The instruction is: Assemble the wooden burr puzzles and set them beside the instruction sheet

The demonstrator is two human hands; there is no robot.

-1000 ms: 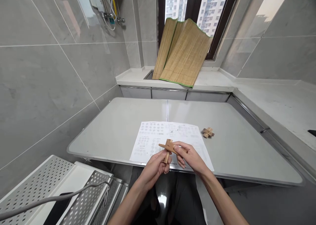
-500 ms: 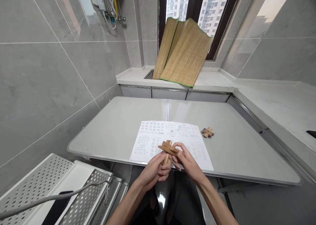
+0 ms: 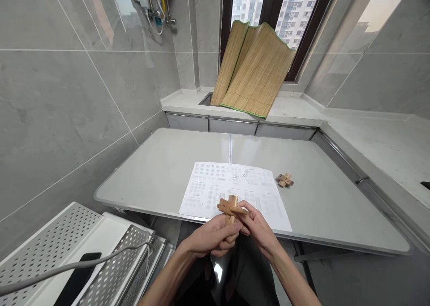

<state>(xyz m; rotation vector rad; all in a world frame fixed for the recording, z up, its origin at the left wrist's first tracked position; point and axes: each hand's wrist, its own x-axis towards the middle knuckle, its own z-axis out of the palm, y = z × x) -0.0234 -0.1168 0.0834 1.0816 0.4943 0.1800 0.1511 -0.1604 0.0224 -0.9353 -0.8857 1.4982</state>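
Observation:
A cross of interlocked wooden puzzle pieces (image 3: 230, 206) is held over the near edge of the grey table (image 3: 161, 171). My left hand (image 3: 211, 238) grips its lower upright bar from below. My right hand (image 3: 257, 229) pinches the crossing bar at its right end. Under the puzzle lies a white printed instruction sheet (image 3: 231, 187). A second small wooden puzzle (image 3: 285, 179) rests on the table to the right of the sheet, apart from both hands.
A rolled bamboo mat (image 3: 255, 71) leans against the window on the back ledge. A white perforated metal rack (image 3: 67, 247) with a grey cable and a black phone (image 3: 75, 282) sits at the lower left. A raised counter (image 3: 379, 140) runs along the right.
Both hands have drawn closer together and slightly toward me. The crossing bar has slid further into the upright piece, so the cross looks more compact.

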